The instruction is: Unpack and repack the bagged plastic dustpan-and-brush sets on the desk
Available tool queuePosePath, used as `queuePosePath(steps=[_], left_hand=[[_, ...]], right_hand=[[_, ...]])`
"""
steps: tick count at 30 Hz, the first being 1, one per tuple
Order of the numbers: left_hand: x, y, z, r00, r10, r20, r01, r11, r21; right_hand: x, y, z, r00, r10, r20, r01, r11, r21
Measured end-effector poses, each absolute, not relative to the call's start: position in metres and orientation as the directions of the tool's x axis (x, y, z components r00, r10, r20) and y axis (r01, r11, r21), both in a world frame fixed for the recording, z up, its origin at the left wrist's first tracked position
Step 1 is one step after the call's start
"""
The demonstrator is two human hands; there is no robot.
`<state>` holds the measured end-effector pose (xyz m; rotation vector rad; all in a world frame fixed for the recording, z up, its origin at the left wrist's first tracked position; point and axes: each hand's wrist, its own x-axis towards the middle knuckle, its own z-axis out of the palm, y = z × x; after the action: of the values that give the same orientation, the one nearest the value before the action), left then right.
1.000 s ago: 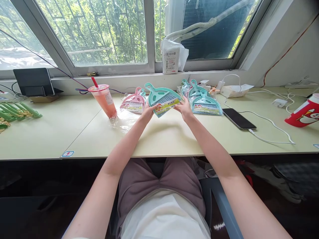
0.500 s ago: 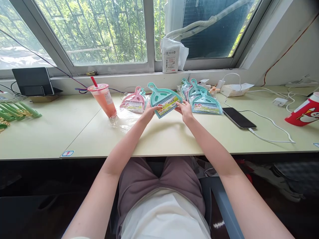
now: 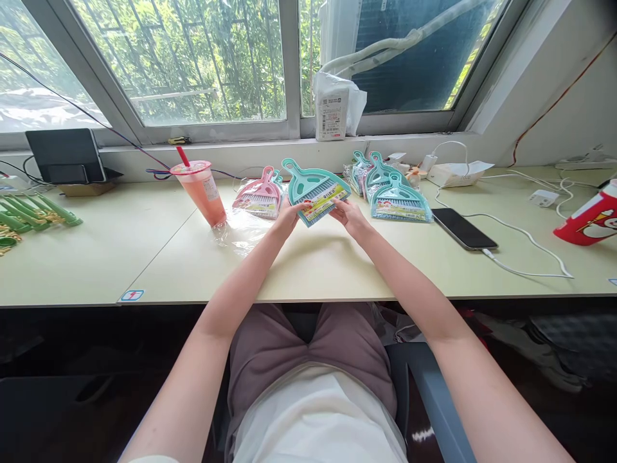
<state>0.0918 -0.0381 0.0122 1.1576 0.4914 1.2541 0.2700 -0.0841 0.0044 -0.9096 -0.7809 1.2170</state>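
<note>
Above the desk I hold a teal dustpan and brush set [image 3: 315, 183], tilted, with a yellow label across its bristles. My left hand [image 3: 288, 218] grips its lower left edge, thumb on the front. My right hand [image 3: 351, 215] pinches the lower right edge by the label; some of its fingers are hidden behind. Left of it lies a pink dustpan and brush set [image 3: 260, 196] with clear plastic wrap [image 3: 245, 235] in front. On the right, several teal sets in clear bags lie together, the nearest teal bagged set [image 3: 401, 202] in front.
A tilted cup of pink drink [image 3: 201, 196] stands left on the desk [image 3: 159, 273]. At right are a black phone [image 3: 463, 229] with a white cable, a red container [image 3: 590, 218] and an open white box [image 3: 456, 173]. Green-handled items [image 3: 36, 212] lie far left, before a tablet [image 3: 65, 157].
My right hand has slid slightly left along the set's lower edge. The dustpan and brush set has shifted a little left. The whole view has moved very slightly.
</note>
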Motion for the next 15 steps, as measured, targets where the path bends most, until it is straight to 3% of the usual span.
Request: queuePosePath(steps=[3,15], left_hand=[[0.092,-0.037,0.012,0.305,0.904,0.300,-0.463,-0.135,0.876],[0.095,-0.040,0.010,0.349,0.899,0.265,-0.398,-0.114,0.910]], right_hand=[[0.260,-0.085,0.002,0.098,0.995,0.001,-0.419,0.042,-0.907],[0.260,-0.087,0.002,0.180,0.984,-0.004,-0.440,0.077,-0.895]])
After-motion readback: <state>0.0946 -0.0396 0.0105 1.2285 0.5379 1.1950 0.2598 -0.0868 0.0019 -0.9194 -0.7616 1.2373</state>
